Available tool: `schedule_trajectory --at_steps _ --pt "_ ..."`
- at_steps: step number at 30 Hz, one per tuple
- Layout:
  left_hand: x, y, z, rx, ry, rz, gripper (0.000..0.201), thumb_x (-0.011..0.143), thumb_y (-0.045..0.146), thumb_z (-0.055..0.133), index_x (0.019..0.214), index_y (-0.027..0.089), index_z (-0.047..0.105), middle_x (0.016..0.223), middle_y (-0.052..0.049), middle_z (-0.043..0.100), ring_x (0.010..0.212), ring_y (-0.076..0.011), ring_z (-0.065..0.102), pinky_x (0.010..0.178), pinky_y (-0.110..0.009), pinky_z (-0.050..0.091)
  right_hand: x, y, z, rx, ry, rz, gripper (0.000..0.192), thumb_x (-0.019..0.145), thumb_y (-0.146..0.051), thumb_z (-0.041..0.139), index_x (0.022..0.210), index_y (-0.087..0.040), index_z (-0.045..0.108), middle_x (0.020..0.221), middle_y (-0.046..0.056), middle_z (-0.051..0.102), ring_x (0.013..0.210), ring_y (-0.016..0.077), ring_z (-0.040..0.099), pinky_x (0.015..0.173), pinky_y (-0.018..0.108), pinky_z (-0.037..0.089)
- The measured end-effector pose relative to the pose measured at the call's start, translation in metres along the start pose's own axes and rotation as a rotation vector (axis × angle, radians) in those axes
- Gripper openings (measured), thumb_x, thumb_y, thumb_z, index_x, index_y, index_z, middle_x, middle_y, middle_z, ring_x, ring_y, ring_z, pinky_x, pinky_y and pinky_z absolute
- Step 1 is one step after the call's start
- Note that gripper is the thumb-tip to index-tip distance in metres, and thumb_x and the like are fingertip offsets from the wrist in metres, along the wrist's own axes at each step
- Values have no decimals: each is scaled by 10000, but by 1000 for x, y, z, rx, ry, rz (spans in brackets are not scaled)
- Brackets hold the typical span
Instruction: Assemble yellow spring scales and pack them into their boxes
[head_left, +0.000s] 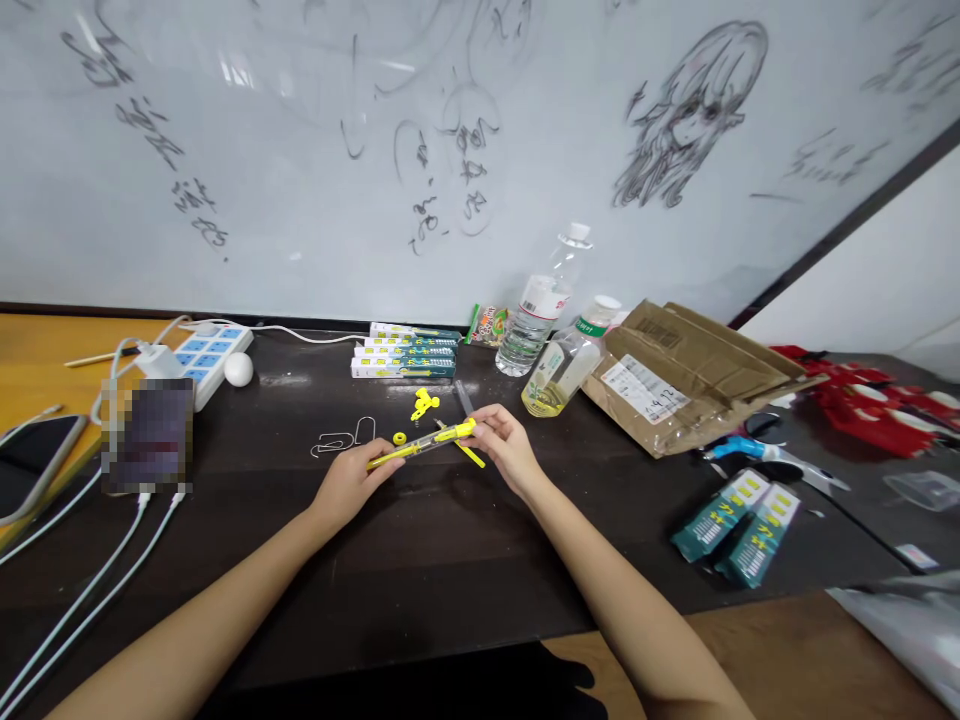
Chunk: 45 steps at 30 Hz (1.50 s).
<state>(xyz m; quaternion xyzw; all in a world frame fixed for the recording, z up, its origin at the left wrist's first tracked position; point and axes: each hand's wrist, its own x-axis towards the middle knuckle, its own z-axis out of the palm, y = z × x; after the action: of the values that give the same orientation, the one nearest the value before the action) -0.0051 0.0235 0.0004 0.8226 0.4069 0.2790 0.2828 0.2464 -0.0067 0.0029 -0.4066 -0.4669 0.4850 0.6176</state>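
Note:
Both hands hold a slim yellow pen-like stick with a clear tube section (429,442) above the dark table. My left hand (356,480) pinches its yellow left end. Fingers of my right hand (502,447) close on the yellow piece at its right end. A thin yellow strip (471,455) lies on the table just under the right part of the stick. Behind it are small yellow parts (424,403) and a clear tube piece (463,398), partly hidden by my right hand. A yellow ring (400,438) and bent wire pieces (343,438) lie near my left hand.
Slim boxes (405,366) are stacked by the whiteboard (300,200). A water bottle (523,335), a bottle of yellow liquid (562,375) and a cardboard package (652,400) stand at right. Two green boxes (724,515) lie nearer. A power strip (214,360), phones and cables occupy the left.

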Motion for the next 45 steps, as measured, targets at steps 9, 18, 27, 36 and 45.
schedule_trajectory --at_steps 9,18,27,36,45 --pt "0 1 -1 59 34 9 276 873 458 490 885 213 617 879 -9 685 746 -172 615 691 -243 413 1 0 0 -35 43 -16 296 707 -380 737 886 -190 598 753 -13 622 621 108 635 615 273 577" --pt "-2 -2 3 161 65 39 330 870 512 481 965 231 625 987 -33 693 849 -203 635 757 -271 445 1 -1 3 -97 31 14 326 748 -474 668 757 -195 499 509 -77 532 389 63 490 406 198 478" --pt "-3 -5 5 186 92 86 356 866 528 484 981 225 632 991 -37 686 857 -196 635 734 -255 442 -3 -1 8 -3 -24 61 367 791 -461 632 683 -216 381 443 -116 395 354 41 290 371 187 430" --pt "-1 1 0 64 46 24 302 856 488 505 929 227 639 942 -17 699 806 -191 627 740 -258 427 -2 -1 2 -66 -59 -36 288 760 -433 672 888 -211 538 645 -53 537 516 82 519 503 226 478" --pt "1 0 -2 -22 29 -10 296 853 472 507 869 210 642 841 4 691 727 -168 610 696 -233 410 -1 -8 -3 -216 -135 -130 277 764 -388 676 958 -210 588 612 -36 559 545 110 539 561 266 463"
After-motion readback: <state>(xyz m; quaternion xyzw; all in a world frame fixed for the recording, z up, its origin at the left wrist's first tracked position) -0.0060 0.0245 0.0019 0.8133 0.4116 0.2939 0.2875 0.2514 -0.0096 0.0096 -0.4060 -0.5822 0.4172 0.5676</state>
